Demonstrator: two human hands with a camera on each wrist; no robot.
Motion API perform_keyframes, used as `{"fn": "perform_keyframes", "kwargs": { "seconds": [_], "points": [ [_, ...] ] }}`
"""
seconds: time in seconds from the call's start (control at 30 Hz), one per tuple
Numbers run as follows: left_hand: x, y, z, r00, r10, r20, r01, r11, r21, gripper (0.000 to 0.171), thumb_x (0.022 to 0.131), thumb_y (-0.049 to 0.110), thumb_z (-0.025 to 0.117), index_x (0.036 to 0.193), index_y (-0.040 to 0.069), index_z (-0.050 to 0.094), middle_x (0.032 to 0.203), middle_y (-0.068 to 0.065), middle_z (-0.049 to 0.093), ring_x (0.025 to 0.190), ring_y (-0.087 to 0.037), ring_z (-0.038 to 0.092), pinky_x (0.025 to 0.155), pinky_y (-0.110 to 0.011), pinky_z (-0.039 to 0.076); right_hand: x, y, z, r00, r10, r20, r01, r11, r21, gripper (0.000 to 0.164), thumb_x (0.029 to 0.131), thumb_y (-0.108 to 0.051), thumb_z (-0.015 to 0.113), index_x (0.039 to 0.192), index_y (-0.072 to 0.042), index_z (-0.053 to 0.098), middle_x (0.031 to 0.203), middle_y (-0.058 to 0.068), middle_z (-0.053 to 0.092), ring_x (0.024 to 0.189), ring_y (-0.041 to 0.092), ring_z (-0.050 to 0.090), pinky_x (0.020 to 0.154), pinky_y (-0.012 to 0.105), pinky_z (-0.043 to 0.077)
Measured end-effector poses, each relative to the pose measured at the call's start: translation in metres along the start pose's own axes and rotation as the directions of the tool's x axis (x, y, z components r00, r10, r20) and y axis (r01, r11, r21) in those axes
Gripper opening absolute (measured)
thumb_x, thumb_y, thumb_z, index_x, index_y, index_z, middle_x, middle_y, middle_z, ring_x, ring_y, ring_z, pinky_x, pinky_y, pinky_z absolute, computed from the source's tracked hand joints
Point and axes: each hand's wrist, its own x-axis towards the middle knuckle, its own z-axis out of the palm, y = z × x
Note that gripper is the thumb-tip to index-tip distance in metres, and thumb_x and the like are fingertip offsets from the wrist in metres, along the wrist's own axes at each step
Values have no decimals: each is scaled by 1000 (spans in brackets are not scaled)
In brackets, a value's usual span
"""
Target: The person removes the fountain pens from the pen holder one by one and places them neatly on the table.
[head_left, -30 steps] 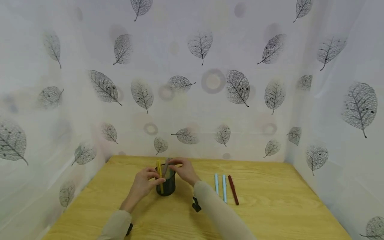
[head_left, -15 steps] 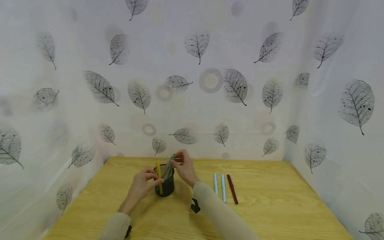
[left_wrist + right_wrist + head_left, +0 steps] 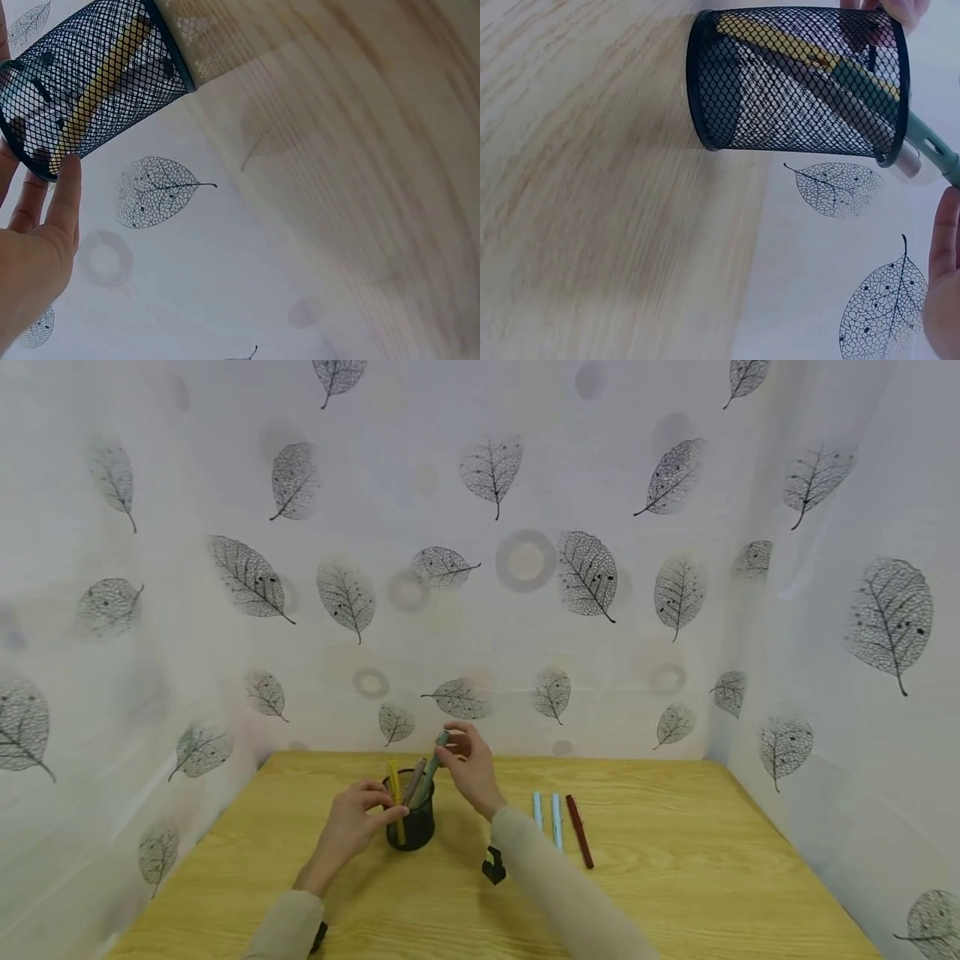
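A black mesh pen holder (image 3: 411,833) stands upright on the table, and my left hand (image 3: 354,822) grips it near its rim with thumb and fingers. Inside lean a yellow pen (image 3: 395,781) and a greyish-brown pen (image 3: 415,779). Above the rim, my right hand (image 3: 472,770) pinches the upper end of a green pen (image 3: 432,763). That pen is tilted, and the right wrist view shows the lower part of the green pen (image 3: 866,94) still within the mesh. In the left wrist view, fingertips of the left hand (image 3: 45,232) touch the holder (image 3: 97,82) by its rim.
Two light blue pens (image 3: 557,822) and a dark red pen (image 3: 580,832) lie side by side on the wooden table (image 3: 675,860), right of the holder. A leaf-patterned white curtain (image 3: 495,610) surrounds the table at the back and sides.
My right hand has risen up and slightly right from the holder's mouth, pulling the green pen partly out. My left hand keeps its place on the holder.
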Motion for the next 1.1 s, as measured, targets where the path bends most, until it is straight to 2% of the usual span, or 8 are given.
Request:
{"fn": "perform_keyframes", "kwargs": {
  "seconds": [0.17, 0.23, 0.3, 0.43, 0.53, 0.83, 0.97, 1.1],
  "points": [
    [0, 1, -2, 1000, 11, -7, -11, 1000, 3, 15, 78, 25, 83, 72, 17, 71, 99, -3, 64, 101, -27, 64, 88, -49, 56, -3, -21, -3, 1000, -20, -14, 21, 1000, 9, 24, 95, 2, 60, 118, 0, 57, 114, 24, 63, 99, 36, 66, 75, 30, 59],
    [1, 1, -2, 1000, 6, -2, -6, 1000, -8, 15, 79, 25, 82, 73, 16, 71, 99, -3, 63, 101, -27, 64, 88, -49, 56, -3, -24, -4, 1000, -19, -14, 19, 1000, 5, 20, 95, 2, 60, 115, 1, 60, 113, 24, 63, 99, 39, 65, 76, 31, 60],
    [1, 1, -2, 1000, -3, 4, 3, 1000, -16, 16, 79, 26, 82, 73, 16, 71, 99, -3, 63, 102, -27, 64, 89, -49, 55, -2, -26, -5, 1000, -21, -8, 21, 1000, 5, 19, 95, 2, 59, 114, 2, 62, 114, 26, 61, 100, 42, 63, 79, 38, 60],
    [1, 1, -3, 1000, -18, 13, 18, 1000, -23, 16, 79, 26, 82, 74, 15, 71, 101, -4, 63, 104, -27, 63, 91, -48, 55, -1, -24, -8, 1000, -23, -9, 23, 999, 31, 27, 96, 2, 58, 123, 1, 59, 119, 27, 60, 103, 44, 62, 83, 56, 55],
    [1, 1, -3, 1000, -20, 14, 20, 1000, -24, 17, 79, 26, 82, 73, 14, 71, 101, -5, 63, 104, -28, 63, 91, -48, 55, 0, -23, -11, 1000, -20, -16, 21, 998, 63, 33, 96, 2, 59, 128, 0, 55, 121, 27, 60, 103, 41, 62, 84, 62, 52],
    [0, 1, -2, 999, -34, 23, 35, 999, -37, 17, 79, 24, 82, 73, 13, 70, 101, -4, 62, 105, -29, 65, 91, -48, 55, 5, -22, -23, 996, 45, -78, -34, 990, 135, 34, 93, 3, 63, 126, 2, 57, 114, 23, 63, 90, 21, 66, 85, 58, 54],
    [0, 2, -2, 999, -28, 27, 29, 999, -39, 17, 79, 24, 82, 73, 13, 70, 101, -5, 61, 105, -30, 65, 91, -47, 55, 9, -10, -30, 992, 74, -98, -56, 983, 177, 36, 92, 2, 65, 127, -1, 59, 113, 18, 65, 89, 19, 67, 86, 57, 54],
    [0, 2, -1, 1000, -12, 21, 13, 999, -31, 16, 78, 24, 82, 73, 14, 71, 101, -4, 62, 104, -30, 65, 90, -46, 56, 10, 1, -38, 991, 82, -108, -62, 982, 178, 38, 92, 0, 66, 129, -3, 59, 115, 20, 65, 90, 19, 67, 85, 53, 56]
  ]
}}
